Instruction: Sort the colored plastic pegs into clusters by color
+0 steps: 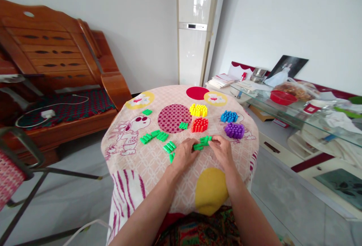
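Observation:
Several green plastic pegs (204, 141) lie between my two hands near the middle of the round table. My left hand (185, 153) is closed, its curled fingertips at the left end of these pegs. From the other side, my right hand (223, 150) pinches the right end of the green pegs. My fingers partly cover them. Left of my hands, more green pegs lie in small groups (169, 147). Just beyond my hands stand bunches of upright red pegs (199, 124) and yellow pegs (198, 110). Farther right are blue pegs (229, 116) and purple pegs (234, 130).
A patterned cloth (158, 170) covers the table. On the left stand a wooden bench (53, 54) and a metal-framed chair (36, 170). A cluttered glass-topped cabinet (283, 114) runs along the right, and a tall white air conditioner (192, 50) stands behind.

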`<state>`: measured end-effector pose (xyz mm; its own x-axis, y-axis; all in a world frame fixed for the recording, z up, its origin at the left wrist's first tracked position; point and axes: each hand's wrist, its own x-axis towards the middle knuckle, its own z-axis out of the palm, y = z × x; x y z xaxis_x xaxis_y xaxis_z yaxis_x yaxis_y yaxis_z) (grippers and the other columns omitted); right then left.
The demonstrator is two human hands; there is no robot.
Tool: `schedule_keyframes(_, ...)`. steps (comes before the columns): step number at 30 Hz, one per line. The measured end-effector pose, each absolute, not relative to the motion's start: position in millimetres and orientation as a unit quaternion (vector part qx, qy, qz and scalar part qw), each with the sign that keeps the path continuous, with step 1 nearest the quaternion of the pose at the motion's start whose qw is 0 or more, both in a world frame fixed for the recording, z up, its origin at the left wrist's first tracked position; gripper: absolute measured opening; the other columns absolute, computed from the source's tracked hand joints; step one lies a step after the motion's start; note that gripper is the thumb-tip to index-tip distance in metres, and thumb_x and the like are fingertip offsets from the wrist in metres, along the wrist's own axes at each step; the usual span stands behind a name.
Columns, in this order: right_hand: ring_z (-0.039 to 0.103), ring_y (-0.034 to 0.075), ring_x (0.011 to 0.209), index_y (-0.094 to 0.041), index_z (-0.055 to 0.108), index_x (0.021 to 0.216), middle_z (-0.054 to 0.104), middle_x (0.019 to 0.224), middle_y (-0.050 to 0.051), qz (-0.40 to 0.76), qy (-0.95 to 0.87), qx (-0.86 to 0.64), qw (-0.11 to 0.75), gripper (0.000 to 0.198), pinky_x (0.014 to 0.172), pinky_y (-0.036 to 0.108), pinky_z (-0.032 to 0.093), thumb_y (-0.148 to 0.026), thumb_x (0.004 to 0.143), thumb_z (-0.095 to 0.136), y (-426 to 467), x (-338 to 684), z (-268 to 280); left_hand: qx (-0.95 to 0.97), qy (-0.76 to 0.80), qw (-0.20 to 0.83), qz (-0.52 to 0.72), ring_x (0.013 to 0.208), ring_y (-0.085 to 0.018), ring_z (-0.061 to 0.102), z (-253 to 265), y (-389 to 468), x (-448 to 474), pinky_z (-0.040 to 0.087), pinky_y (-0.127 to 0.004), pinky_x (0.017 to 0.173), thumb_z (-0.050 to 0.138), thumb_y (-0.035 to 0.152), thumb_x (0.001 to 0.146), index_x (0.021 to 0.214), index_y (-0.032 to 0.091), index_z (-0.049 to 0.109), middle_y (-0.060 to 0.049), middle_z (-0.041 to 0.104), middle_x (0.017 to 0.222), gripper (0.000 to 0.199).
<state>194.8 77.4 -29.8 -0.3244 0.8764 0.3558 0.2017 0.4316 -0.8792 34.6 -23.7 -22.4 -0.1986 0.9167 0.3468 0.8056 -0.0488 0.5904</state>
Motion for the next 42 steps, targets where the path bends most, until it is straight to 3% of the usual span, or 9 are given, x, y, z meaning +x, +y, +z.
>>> schedule_keyframes(4,0.067,0.024,0.072,-0.019,0.067,0.077,0.072,0.075,0.007,0.285,-0.682,-0.451,0.501,0.023,0.070,0.036,0.054,-0.042,0.074,0.065,81,207,-38,0.628,0.695,0.076,0.342,0.079,-0.018,0.062,-24,-23,33,0.049,-0.030,0.074,0.064,0.014,0.079,0.102,0.018,0.071,-0.005,0.067,0.088,0.025)
schedule_keyframes(8,0.062,0.025,0.075,-0.019,0.066,0.076,0.069,0.076,0.009,0.152,-0.726,-0.459,0.490,0.020,0.076,0.040,0.052,-0.038,0.080,0.061,83,208,-42,0.637,0.696,0.055,0.327,0.092,-0.021,0.063,-26,-22,32,0.050,-0.032,0.080,0.065,0.015,0.080,0.100,0.018,0.072,-0.007,0.066,0.095,0.021)
schedule_keyframes(13,0.057,0.031,0.117,-0.013,0.069,0.113,0.066,0.122,0.019,0.056,-0.796,-0.371,0.475,0.030,0.102,0.049,0.045,-0.026,0.091,0.052,74,201,-31,0.622,0.697,0.068,0.350,0.082,-0.019,0.062,-22,-24,33,0.050,-0.031,0.075,0.065,0.013,0.078,0.098,0.016,0.072,-0.006,0.066,0.088,0.021)
schedule_keyframes(16,0.048,0.031,0.131,-0.016,0.065,0.125,0.062,0.135,0.015,0.044,-0.867,-0.305,0.392,0.036,0.114,0.053,0.034,-0.018,0.093,0.048,66,196,-25,0.596,0.692,0.085,0.399,0.074,-0.016,0.061,-20,-24,35,0.049,-0.028,0.069,0.064,0.013,0.078,0.100,0.015,0.070,-0.005,0.067,0.088,0.023)
schedule_keyframes(22,0.046,0.035,0.132,-0.017,0.068,0.120,0.071,0.119,0.012,0.020,-0.902,-0.304,0.305,0.032,0.116,0.059,0.027,-0.014,0.092,0.052,60,190,-27,0.575,0.668,0.105,0.461,0.079,-0.015,0.065,-23,-23,37,0.053,-0.027,0.070,0.063,0.016,0.080,0.111,0.016,0.067,-0.006,0.071,0.099,0.031)
schedule_keyframes(25,0.049,0.034,0.128,-0.017,0.071,0.109,0.074,0.102,0.012,0.011,-0.886,-0.316,0.338,0.025,0.116,0.058,0.028,-0.014,0.094,0.052,62,192,-27,0.583,0.659,0.105,0.464,0.080,-0.016,0.066,-24,-23,37,0.054,-0.028,0.072,0.062,0.016,0.081,0.116,0.017,0.066,-0.006,0.072,0.100,0.036)
schedule_keyframes(30,0.053,0.032,0.122,-0.018,0.072,0.097,0.070,0.081,0.010,-0.013,-0.847,-0.333,0.414,0.022,0.112,0.056,0.033,-0.012,0.092,0.052,66,196,-30,0.575,0.665,0.133,0.458,0.077,-0.016,0.067,-21,-24,39,0.054,-0.029,0.072,0.062,0.017,0.079,0.104,0.016,0.067,-0.005,0.073,0.092,0.025)
schedule_keyframes(37,0.060,0.029,0.109,-0.021,0.070,0.089,0.073,0.084,0.007,0.036,-0.814,-0.302,0.494,0.016,0.108,0.054,0.040,-0.012,0.085,0.058,68,192,-36,0.553,0.667,0.165,0.472,0.075,-0.015,0.068,-14,-18,45,0.054,-0.027,0.072,0.063,0.014,0.077,0.097,0.018,0.065,-0.001,0.074,0.086,0.020)
schedule_keyframes(42,0.062,0.030,0.108,-0.022,0.069,0.087,0.074,0.087,0.007,0.054,-0.819,-0.303,0.485,0.014,0.111,0.058,0.035,-0.014,0.085,0.058,66,190,-40,0.564,0.653,0.180,0.472,0.080,-0.015,0.069,-14,-6,47,0.055,-0.027,0.075,0.060,0.010,0.076,0.096,0.018,0.065,-0.001,0.074,0.087,0.022)
